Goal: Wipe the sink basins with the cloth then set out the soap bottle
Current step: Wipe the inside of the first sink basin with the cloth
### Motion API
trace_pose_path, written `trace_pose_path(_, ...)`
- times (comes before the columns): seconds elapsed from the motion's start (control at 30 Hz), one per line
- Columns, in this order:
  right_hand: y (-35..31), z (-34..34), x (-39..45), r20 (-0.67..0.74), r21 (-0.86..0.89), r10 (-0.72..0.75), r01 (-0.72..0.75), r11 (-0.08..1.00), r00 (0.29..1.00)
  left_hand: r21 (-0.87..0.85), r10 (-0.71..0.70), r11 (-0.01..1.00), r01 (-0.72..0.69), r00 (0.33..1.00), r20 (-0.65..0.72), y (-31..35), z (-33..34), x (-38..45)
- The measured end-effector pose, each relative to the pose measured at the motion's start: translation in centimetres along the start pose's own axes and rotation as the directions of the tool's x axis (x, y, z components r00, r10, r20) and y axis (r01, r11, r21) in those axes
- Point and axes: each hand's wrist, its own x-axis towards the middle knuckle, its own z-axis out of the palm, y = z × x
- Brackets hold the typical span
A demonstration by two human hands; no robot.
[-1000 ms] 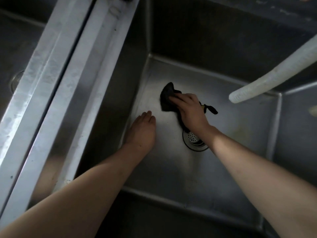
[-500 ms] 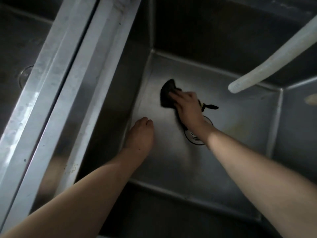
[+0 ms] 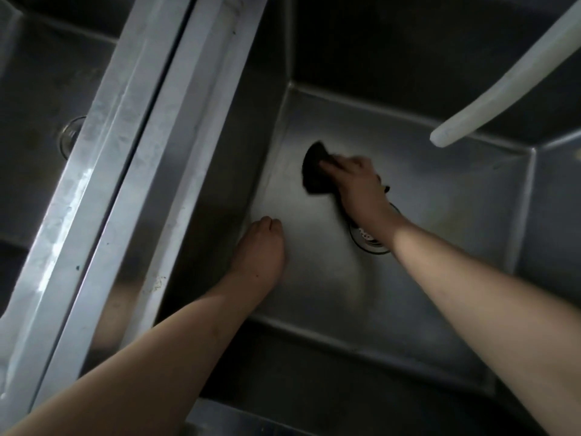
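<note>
Since the earlier frame the right hand [image 3: 356, 187] has slid the dark cloth [image 3: 315, 171] slightly farther across the basin floor [image 3: 440, 215], fingers pressing it down; the left hand [image 3: 259, 250] rests flat nearby, holding nothing. No soap bottle shows.

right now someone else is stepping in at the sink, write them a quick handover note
Right hand: presses the dark cloth onto the floor of the right basin, just left of the drain; blurred, so mid-wipe.
Left hand: holds nothing, rests on the basin floor near the left wall.
A white hose hangs above the basin.
Done: wiping of the right basin is under way.
Left: finish this basin, wipe the left basin beyond the divider, then set out the soap bottle, which is not in view.
</note>
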Motion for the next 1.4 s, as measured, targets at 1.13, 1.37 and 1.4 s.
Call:
trace_pose_path(1.13, -3.9, -0.1, -7.4, 0.133, 0.069, -0.005, -0.004, 0.998, 0.991, 0.025, -0.016, 1.000, 0.015, 0.998, 0.058, -0.6, -2.3, -2.6)
trace_pose_path(1.37, -7.5, 0.3, -13.3, 0.260, 0.239, -0.334, 0.274, 0.931, 0.906, 0.035, -0.033, 0.999, 0.031, 0.998, 0.054, -1.2, -2.8, -3.1)
trace_pose_path(1.4, -7.6, 0.0, -14.3, 0.287, 0.266, -0.381, 0.309, 0.913, 0.879, 0.036, -0.029, 0.999, 0.027, 0.998, 0.054, -1.2, -3.0, -3.2)
